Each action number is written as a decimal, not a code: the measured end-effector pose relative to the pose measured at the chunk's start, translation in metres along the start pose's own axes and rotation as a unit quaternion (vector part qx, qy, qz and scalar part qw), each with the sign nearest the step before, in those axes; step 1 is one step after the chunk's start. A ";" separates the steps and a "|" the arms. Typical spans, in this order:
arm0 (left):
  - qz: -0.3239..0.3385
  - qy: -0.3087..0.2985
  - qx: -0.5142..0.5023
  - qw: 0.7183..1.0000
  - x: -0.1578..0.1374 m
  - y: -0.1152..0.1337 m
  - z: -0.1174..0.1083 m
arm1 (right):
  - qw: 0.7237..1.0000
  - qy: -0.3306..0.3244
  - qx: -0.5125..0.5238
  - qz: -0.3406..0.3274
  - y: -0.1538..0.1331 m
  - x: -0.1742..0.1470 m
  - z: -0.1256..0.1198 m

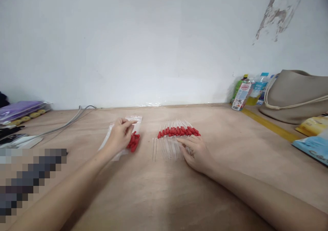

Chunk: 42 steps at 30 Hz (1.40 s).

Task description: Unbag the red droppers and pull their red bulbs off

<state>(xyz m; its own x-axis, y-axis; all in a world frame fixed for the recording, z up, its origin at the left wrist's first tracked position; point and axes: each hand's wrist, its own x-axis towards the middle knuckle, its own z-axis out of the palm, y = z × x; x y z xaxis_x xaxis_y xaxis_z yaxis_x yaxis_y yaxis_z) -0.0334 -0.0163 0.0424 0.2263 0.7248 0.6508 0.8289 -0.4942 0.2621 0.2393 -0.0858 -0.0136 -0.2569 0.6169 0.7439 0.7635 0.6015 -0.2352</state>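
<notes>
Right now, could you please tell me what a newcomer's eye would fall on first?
Most likely the row of red pieces with thin clear tubes, mid-picture, beside the right hand. Next, perhaps, the smaller red pile by the left hand, at a clear plastic bag. The grey handbag at far right may also draw notice.

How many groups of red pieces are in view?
2: a pile beside the left hand, and a row beyond and left of the right hand. The hands could hide more.
</notes>
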 end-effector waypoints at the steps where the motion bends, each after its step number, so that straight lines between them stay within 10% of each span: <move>1: -0.042 -0.019 0.013 0.999 0.009 -0.008 -0.004 | 1.000 0.001 0.007 0.012 -0.004 0.004 0.001; 7: -0.191 -0.118 0.049 0.973 0.043 -0.041 -0.005 | 0.998 -0.019 -0.049 -0.018 -0.027 0.031 0.020; 25: -0.191 -0.202 0.074 0.958 0.042 -0.055 0.013 | 0.988 -0.139 -0.058 -0.034 -0.049 0.027 0.041; 34: -0.068 -0.153 0.085 0.982 0.038 -0.010 0.015 | 0.997 -0.059 -0.042 0.022 -0.029 0.024 0.017; 42: 0.078 -0.275 0.029 0.958 0.026 0.036 0.046 | 0.996 -0.018 -0.064 0.052 0.012 0.000 -0.013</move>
<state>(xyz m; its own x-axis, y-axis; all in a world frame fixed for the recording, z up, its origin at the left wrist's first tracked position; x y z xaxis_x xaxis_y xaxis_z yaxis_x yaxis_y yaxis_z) 0.0257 0.0069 0.0354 0.5713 0.7956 0.2015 0.7865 -0.6009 0.1426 0.2566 -0.0851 -0.0084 -0.1918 0.6923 0.6956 0.8559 0.4648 -0.2266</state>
